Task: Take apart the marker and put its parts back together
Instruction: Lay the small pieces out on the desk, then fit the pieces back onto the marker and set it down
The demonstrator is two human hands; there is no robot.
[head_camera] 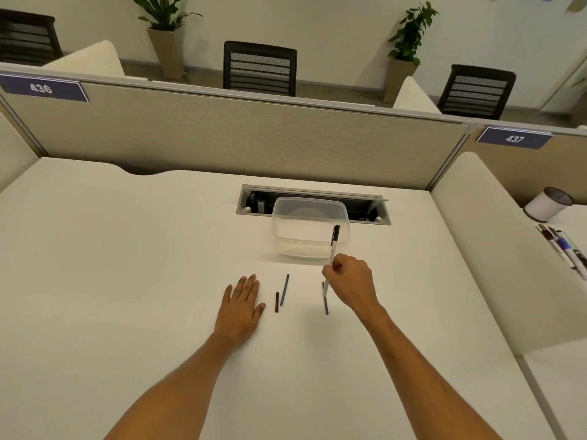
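Observation:
My right hand grips a white marker barrel with a black end, held nearly upright above the white desk. Below the hand a short black part lies on the desk, close to the barrel's lower tip. Two more thin black parts lie to the left: a longer rod and a shorter piece. My left hand rests flat on the desk just left of them, fingers apart, holding nothing.
A clear plastic container stands behind the right hand, in front of a cable slot. A grey partition closes the far edge. On the neighbouring desk at right are a white pen cup and several markers.

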